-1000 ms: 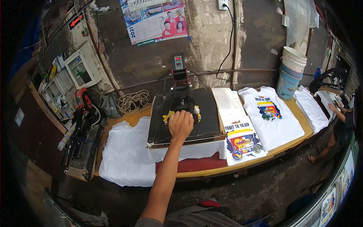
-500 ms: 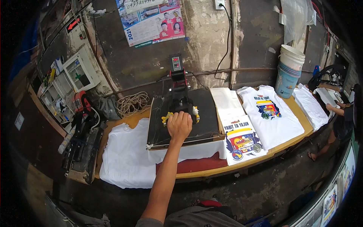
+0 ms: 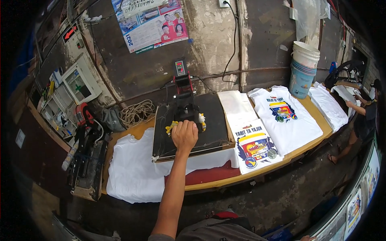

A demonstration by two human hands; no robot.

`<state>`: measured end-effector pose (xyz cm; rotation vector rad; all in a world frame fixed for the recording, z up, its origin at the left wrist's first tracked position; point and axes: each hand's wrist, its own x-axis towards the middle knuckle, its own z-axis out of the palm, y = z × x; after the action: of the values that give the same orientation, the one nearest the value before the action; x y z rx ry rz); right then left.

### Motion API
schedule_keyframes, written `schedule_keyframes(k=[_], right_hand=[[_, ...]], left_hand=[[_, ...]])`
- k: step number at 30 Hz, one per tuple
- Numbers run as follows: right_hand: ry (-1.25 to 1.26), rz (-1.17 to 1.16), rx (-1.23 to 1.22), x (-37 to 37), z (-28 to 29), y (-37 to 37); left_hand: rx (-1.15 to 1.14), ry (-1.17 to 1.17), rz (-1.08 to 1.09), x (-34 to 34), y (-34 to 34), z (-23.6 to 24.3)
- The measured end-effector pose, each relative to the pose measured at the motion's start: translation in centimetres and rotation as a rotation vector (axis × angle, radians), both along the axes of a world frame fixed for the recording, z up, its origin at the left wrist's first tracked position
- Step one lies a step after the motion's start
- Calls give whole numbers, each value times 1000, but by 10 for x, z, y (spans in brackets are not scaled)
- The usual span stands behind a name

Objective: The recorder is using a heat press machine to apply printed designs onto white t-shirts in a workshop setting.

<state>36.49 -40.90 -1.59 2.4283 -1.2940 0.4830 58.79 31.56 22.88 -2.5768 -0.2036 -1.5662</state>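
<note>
One bare arm [image 3: 173, 188] comes up from the bottom. It has no sleeve. A grey shirt [image 3: 217, 233] shows low down.

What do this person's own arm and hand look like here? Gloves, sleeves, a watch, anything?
Only one arm shows, rising from the lower edge; which arm it is I cannot tell. The forearm is bare: no sleeve, glove, watch or bracelet visible. The hand is bare too, seen from its back, with no ring that I can make out. Near the shoulder a bit of grey garment shows. No second hand is in view.
</note>
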Motion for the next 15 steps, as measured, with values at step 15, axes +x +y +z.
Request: schedule_keyframes(k=[15], right_hand=[[87,31,161,35,43,27]], left_hand=[[-7,-30,68,2,-5,4]])
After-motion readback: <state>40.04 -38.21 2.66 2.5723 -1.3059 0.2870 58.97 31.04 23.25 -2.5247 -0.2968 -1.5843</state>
